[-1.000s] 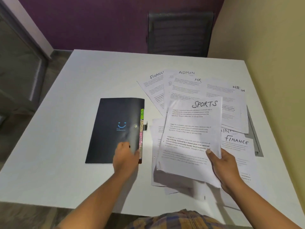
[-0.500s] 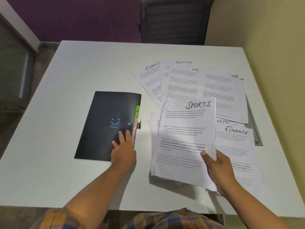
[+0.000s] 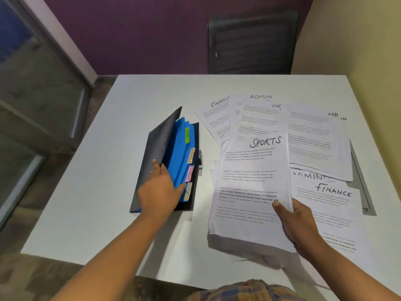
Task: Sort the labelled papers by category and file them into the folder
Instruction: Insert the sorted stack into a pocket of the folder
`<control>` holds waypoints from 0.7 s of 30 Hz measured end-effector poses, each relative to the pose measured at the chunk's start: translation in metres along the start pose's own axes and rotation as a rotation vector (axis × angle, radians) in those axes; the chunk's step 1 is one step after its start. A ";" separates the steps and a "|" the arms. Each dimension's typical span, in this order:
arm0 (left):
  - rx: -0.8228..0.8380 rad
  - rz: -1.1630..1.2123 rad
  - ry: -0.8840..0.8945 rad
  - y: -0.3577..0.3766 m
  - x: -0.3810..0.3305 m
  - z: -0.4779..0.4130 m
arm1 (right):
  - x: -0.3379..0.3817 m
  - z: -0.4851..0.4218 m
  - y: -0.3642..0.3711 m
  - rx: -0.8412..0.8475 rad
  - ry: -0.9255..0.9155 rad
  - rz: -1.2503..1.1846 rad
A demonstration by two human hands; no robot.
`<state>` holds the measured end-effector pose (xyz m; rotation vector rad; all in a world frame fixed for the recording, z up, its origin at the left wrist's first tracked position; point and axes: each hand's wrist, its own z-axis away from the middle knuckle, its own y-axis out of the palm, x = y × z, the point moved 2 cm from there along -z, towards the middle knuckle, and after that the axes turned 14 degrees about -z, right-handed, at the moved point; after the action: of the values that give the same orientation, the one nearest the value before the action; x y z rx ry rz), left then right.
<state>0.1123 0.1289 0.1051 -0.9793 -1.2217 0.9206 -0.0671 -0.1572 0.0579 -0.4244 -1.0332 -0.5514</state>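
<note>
Lifting folder (image 3: 156,153) cover, left hand (image 3: 159,193); SPORTS papers (image 3: 251,187) in right hand (image 3: 300,224).

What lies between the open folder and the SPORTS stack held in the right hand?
In the head view, only a narrow strip of bare white table separates the folder from the SPORTS stack in the right hand; nothing lies there.

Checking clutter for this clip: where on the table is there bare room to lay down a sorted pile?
Bare room: the table's left part beside the folder, and the far strip between the papers and the chair. A narrower patch lies near the front edge between the arms. The right half is crowded with overlapping papers.
</note>
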 end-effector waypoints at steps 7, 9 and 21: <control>-0.030 0.165 -0.065 -0.001 -0.006 0.013 | 0.012 -0.004 -0.013 -0.003 -0.038 0.014; -0.017 0.200 -0.085 0.000 -0.009 0.015 | 0.014 -0.005 -0.017 -0.005 -0.032 -0.007; 0.019 0.368 0.031 0.006 -0.014 0.021 | 0.033 0.000 -0.020 -0.015 -0.063 -0.096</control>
<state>0.0893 0.1196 0.0964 -1.2230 -1.0216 1.1957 -0.0668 -0.1806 0.0888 -0.4088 -1.1146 -0.6355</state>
